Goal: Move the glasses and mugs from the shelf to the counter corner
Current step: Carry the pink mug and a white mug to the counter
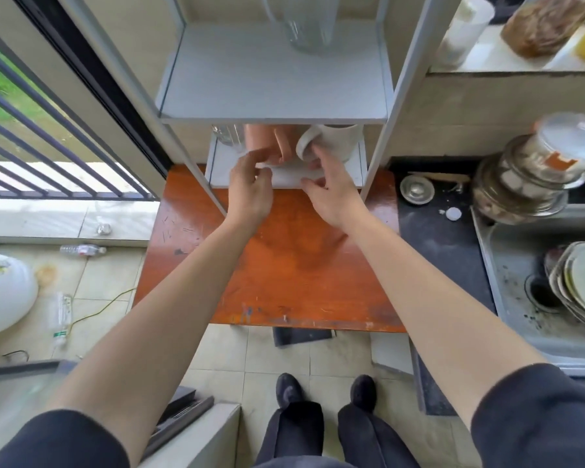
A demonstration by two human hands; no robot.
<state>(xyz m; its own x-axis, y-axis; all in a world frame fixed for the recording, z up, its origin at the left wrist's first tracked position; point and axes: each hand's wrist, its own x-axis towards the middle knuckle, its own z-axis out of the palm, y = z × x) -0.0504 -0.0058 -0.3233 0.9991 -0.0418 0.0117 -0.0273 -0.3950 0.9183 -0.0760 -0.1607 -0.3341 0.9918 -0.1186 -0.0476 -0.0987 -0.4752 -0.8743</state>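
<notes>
Home kitchen: a sink [507, 265] is holding stacked plates [581, 285], with food jars [537, 25] sitting beside a black counter [433, 238].

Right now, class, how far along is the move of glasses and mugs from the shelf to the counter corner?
Done: nothing visibly. The clear glass, pink mug and white mug all stand on the lower shelf.
In hand: the left hand reaches for the pink mug and the right hand for the white mug's handle; grip unclear.
Left: all three, plus the glass vessel on the upper shelf.
</notes>
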